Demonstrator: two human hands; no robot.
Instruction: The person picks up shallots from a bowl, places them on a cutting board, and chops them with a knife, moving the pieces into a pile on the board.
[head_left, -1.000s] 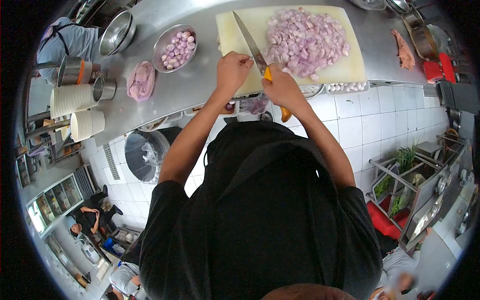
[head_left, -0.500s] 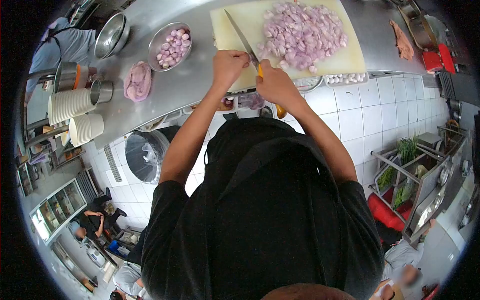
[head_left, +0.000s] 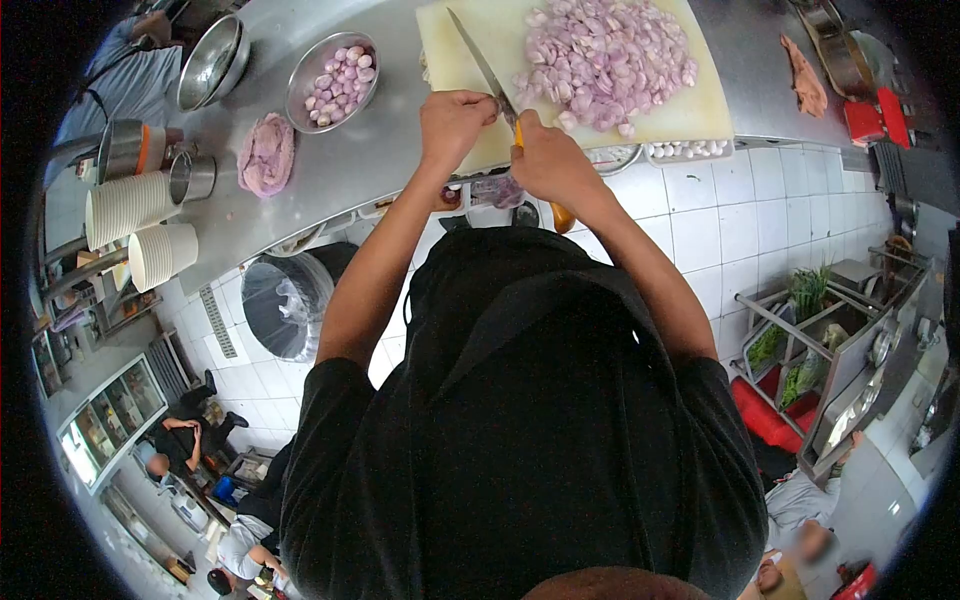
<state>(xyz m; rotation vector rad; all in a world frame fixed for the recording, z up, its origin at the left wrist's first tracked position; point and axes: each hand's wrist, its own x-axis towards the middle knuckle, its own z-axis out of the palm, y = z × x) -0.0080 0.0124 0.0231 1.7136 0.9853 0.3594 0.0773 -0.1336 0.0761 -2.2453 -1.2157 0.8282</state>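
My right hand point(head_left: 552, 160) is wrapped round the yellow handle of a kitchen knife point(head_left: 478, 62), whose long blade points up and left over the cutting board point(head_left: 437, 40). Just left of the blade, my left hand point(head_left: 455, 128) is closed, fingers curled and thumb against them. What those fingers pinch, if anything, is hidden. A large heap of sliced shallots point(head_left: 610, 65) covers much of the board's right side. Peeled whole shallots point(head_left: 342, 85) fill part of a steel bowl point(head_left: 296, 90) to the left.
A crumpled pinkish cloth point(head_left: 266, 155) lies on the steel counter point(head_left: 330, 185). Stacked metal bowls point(head_left: 213, 62) and white tubs point(head_left: 130, 212) stand farther left. Below the counter edge is a lined bin point(head_left: 285, 310). A vegetable rack point(head_left: 800, 345) stands at right; several people are around.
The view has shifted slightly, so the counter things sit a little farther left and up. Both hands and the knife hold nearly the same pose. At lower left, a person in grey has moved.
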